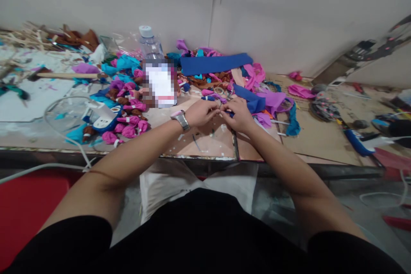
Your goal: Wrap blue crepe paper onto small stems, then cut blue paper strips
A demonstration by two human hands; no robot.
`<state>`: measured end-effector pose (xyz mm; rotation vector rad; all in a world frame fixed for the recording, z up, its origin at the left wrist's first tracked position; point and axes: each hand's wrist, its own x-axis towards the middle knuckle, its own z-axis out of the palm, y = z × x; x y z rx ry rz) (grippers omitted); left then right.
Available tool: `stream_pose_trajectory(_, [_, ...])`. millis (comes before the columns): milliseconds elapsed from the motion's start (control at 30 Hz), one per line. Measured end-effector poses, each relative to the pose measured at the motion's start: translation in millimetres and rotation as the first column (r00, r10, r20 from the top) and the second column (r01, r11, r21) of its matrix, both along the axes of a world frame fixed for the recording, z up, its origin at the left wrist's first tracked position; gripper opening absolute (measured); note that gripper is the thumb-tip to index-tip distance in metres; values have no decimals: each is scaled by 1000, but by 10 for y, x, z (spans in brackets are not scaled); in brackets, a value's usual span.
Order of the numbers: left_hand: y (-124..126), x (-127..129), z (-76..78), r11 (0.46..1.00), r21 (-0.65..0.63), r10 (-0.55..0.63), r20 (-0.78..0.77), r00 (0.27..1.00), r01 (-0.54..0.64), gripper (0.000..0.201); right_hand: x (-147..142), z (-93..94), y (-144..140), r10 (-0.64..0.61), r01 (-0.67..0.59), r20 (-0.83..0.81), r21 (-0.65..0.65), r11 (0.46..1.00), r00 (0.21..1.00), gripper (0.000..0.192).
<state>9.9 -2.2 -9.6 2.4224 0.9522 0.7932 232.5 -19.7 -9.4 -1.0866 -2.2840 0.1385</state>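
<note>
Cloth heap (213,65) lay above centre, right of phone (163,83) | bottle (152,46) stood behind phone | cardboard (310,141) spread at frame right

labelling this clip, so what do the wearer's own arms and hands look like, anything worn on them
Both arms come out of short, plain black sleeves and are bare below them. The left hand has no glove, and a silver-grey watch with a metal-looking band circles that wrist. The right hand is also ungloved, with nothing visible on its wrist.
</note>
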Motion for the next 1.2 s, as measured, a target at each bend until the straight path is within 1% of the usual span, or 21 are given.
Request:
stream_pose_trajectory(33, [9, -3, -9, 998, 68, 19, -36, 999, -17, 30, -1, -7, 6, 2, -3, -11, -9, 1000, 1000, 11])
stream_pose_trajectory(100, [23, -7, -15, 988, 152, 32, -83, 996, -19, 26, -7, -19, 19, 7, -9, -51, -30, 1000, 999, 12])
stream_pose_trajectory(167, [27, -10, -5, 982, 188, 31, -113, 993, -9, 25, -16, -25, 29, 20, -27, -100, -64, 998, 995, 13])
stream_pose_trajectory(267, [7, -12, 24, 982, 188, 34, -111, 993, -13, 26, -26, -19, 31, 36, -48, -133, -86, 995, 990, 14])
stream_pose_trajectory(333, [-16, -6, 42, 991, 133, 26, -59, 998, -18, 29, -25, -6, 19, 27, -31, -95, -49, 998, 995, 14])
stream_pose_trajectory(367, [-29, 1, 49, 997, 74, 13, -16, 1000, -11, 32, -22, 3, 10, 18, -20, -67, -18, 1000, 998, 13])
stream_pose_trajectory(433, [-52, 22, 58, 989, -142, -21, 102, 995, 35, 41, -13, 23, -9, 5, -4, -17, 47, 999, 1000, 13])
stream_pose_trajectory(467, [-61, 36, 60, 953, -294, -23, 177, 984, 75, 45, -8, 34, -18, 0, 0, 0, 75, 997, 1000, 13])
stream_pose_trajectory(500, [-69, 49, 60, 883, -453, -2, 258, 966, 123, 48, -4, 43, -26, -4, 3, 12, 99, 995, 1000, 13])
stream_pose_trajectory(533, [-75, 61, 59, 785, -594, 35, 328, 944, 177, 49, -1, 50, -32, -4, 1, 22, 120, 993, 1000, 14])
stream_pose_trajectory(567, [-80, 71, 56, 675, -700, 75, 379, 922, 232, 49, 0, 55, -37, 1, -5, 35, 137, 990, 999, 14])
stream_pose_trajectory(600, [-83, 77, 53, 577, -768, 103, 406, 908, 277, 48, 0, 58, -42, 10, -17, 51, 151, 988, 999, 15])
stream_pose_trajectory(633, [-85, 79, 50, 505, -807, 121, 418, 900, 307, 45, -1, 60, -46, 22, -33, 70, 164, 986, 997, 16])
stream_pose_trajectory(667, [-85, 78, 47, 462, -828, 129, 418, 899, 319, 43, -3, 61, -50, 35, -51, 90, 177, 983, 995, 16])
stream_pose_trajectory(700, [-82, 74, 45, 443, -840, 134, 409, 903, 314, 41, -5, 62, -54, 46, -66, 107, 191, 979, 993, 17])
stream_pose_trajectory(767, [-73, 66, 43, 440, -848, 147, 392, 908, 295, 39, -7, 67, -64, 58, -85, 129, 214, 973, 990, 18])
stream_pose_trajectory(833, [-64, 64, 47, 457, -841, 132, 386, 913, 289, 44, -7, 75, -73, 57, -87, 137, 222, 971, 989, 18])
stream_pose_trajectory(933, [-64, 75, 70, 547, -798, 79, 350, 934, 253, 55, -5, 81, -82, 58, -89, 150, 205, 975, 987, 16])
stream_pose_trajectory(1000, [-76, 84, 95, 585, -786, 79, 299, 951, 198, 56, -5, 78, -81, 61, -91, 150, 203, 975, 987, 16])
stream_pose_trajectory(1067, [-90, 85, 115, 583, -793, 92, 282, 955, 178, 55, -5, 71, -74, 58, -87, 138, 210, 974, 989, 17])
stream_pose_trajectory(1200, [-97, 69, 106, 590, -771, 83, 352, 932, 239, 53, -2, 51, -44, 41, -55, 87, 168, 984, 995, 17])
